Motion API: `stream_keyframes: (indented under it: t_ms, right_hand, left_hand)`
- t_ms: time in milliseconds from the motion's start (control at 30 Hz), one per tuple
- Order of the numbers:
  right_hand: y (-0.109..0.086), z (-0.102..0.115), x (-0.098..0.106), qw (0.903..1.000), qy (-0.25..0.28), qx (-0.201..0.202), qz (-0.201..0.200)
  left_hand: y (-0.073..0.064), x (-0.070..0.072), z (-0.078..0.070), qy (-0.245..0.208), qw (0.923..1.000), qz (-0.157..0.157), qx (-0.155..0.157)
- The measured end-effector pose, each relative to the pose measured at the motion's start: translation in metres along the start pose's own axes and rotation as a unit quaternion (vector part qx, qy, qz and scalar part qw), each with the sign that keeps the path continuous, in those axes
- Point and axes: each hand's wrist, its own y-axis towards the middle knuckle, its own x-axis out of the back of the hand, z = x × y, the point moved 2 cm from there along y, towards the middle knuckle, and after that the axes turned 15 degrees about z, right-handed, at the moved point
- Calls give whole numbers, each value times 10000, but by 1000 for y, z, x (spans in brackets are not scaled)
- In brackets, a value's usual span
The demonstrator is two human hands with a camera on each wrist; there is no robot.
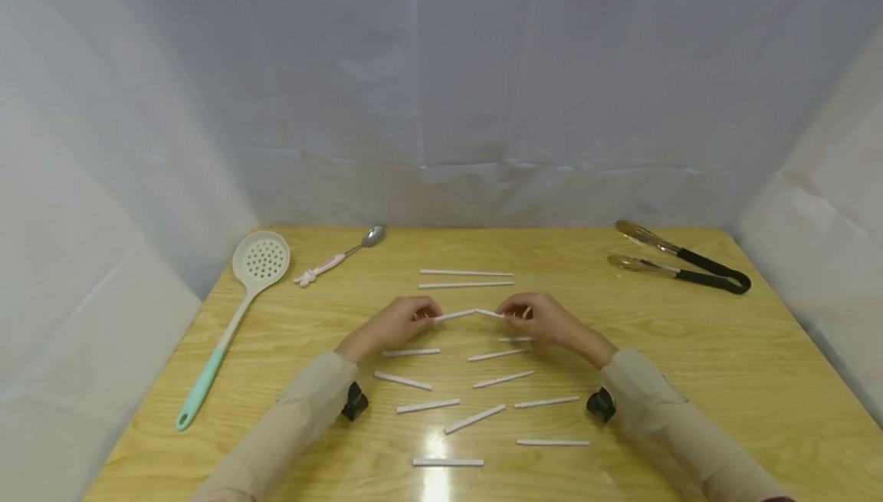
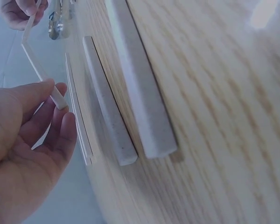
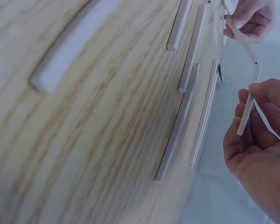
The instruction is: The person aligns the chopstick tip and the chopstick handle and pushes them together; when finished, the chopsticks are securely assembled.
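Above the table my left hand (image 1: 400, 323) pinches a thin white stick (image 1: 455, 316) by its outer end, between thumb and fingertips. My right hand (image 1: 545, 319) pinches another white stick (image 1: 488, 313) the same way. The two inner ends meet at a shallow angle between the hands; whether one end sits inside the other I cannot tell. In the right wrist view the right-hand stick (image 3: 248, 109) slants up to the tip of the left-hand stick (image 3: 246, 46). Two longer white sticks (image 1: 466, 284) lie nearly parallel just beyond my hands.
Several short white sticks (image 1: 474, 419) lie scattered on the wooden table (image 1: 310, 464) nearer to me. A skimmer (image 1: 261, 258) with a green handle lies at the left, a small spoon (image 1: 373, 237) beside it. Black-handled tongs (image 1: 713, 272) lie spread at the back right. White sheeting (image 1: 476, 103) surrounds the table.
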Motion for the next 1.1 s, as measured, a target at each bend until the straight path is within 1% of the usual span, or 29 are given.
stream_keyframes:
  t_ms: [333,633,733,933,1000,1100]
  right_hand:
    - [0,0,-1,9999,87,-61,-45]
    - [0,0,1,10000,-6,-13,-79]
    - [-1,0,2,9999,2,-32,-100]
    - [-2,5,11,9990,-54,10,-440]
    - [-1,6,13,9990,-92,22,-448]
    - [-1,6,13,9993,-96,75,-355]
  left_hand:
    - [-2,-2,-1,-124,9999,51,57]
    - [0,-1,-2,-186,9997,41,148]
    - [1,-1,-1,-137,9999,31,99]
    - [2,0,-4,-113,9999,-19,70]
    - [2,1,-5,-112,9999,-44,57]
    - [3,1,-6,-106,9999,-67,27]
